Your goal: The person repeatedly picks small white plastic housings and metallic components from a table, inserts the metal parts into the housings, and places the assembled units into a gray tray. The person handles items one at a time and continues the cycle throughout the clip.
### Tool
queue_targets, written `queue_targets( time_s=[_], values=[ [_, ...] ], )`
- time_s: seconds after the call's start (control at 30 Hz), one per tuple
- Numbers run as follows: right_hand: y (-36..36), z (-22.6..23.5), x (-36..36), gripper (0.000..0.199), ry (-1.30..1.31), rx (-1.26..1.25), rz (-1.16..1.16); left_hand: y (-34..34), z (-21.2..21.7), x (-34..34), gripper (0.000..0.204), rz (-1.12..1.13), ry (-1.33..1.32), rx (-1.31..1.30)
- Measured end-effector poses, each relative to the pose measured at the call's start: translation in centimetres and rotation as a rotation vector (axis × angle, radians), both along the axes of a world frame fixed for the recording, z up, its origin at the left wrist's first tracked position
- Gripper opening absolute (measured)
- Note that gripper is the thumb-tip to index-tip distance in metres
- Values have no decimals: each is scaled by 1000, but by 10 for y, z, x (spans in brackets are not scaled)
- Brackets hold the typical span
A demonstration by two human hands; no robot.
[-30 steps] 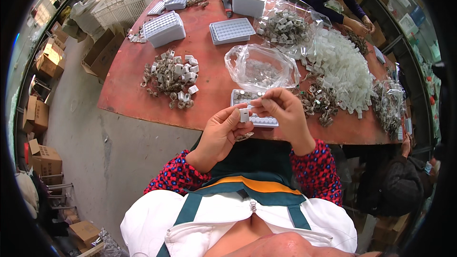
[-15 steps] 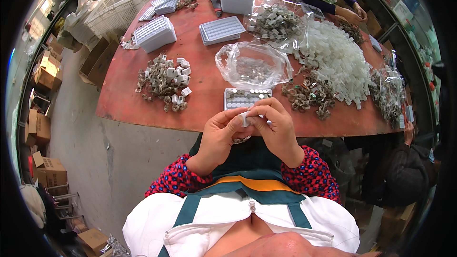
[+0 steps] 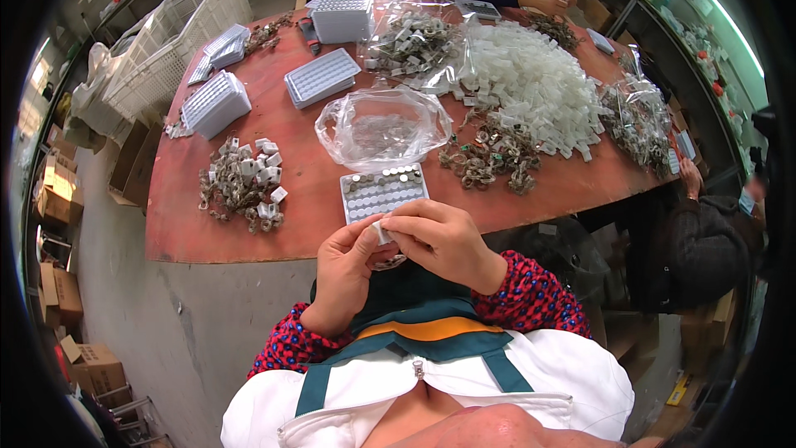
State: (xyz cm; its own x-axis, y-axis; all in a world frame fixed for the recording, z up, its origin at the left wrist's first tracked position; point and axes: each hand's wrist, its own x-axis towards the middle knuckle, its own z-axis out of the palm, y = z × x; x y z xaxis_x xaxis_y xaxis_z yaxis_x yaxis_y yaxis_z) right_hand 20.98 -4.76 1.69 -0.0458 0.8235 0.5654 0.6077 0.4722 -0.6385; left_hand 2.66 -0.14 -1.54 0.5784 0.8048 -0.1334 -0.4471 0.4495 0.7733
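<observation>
Hands (image 3: 398, 253) together below white tray (image 3: 384, 193), each grip pinched shut on small white part (image 3: 383, 235).

Your left hand (image 3: 347, 261) and right hand (image 3: 441, 236) pinch a small white part (image 3: 382, 233) together just below the white tray (image 3: 383, 192) on the worktop (image 3: 307, 191).

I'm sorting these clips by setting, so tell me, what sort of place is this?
Most likely a small workshop for hand assembly or packing. A red worktable carries heaps of small white plastic parts and gridded white trays, cardboard boxes line the concrete floor, and both hands pinch one tiny piece.
</observation>
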Motion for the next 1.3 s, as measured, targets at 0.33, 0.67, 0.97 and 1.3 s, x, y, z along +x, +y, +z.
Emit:
queue_targets(
  time_s=[0.33, 0.67, 0.97, 1.3],
  values=[
    [71, -38, 233, 21, -825, -110, -882, 108, 12, -70, 32, 754, 874, 1047],
    [39, -11, 156, 13, 775, -289, -19, 53, 2, 0, 35, 136, 349, 550],
    [9, -20, 68, 12, 99, -309, -153, 1, -15, 32, 29, -69, 180, 348],
    [92, -46, 125, 21, -500, -144, -559, -3, -13, 9, 28, -166, 57, -16]
  ],
)
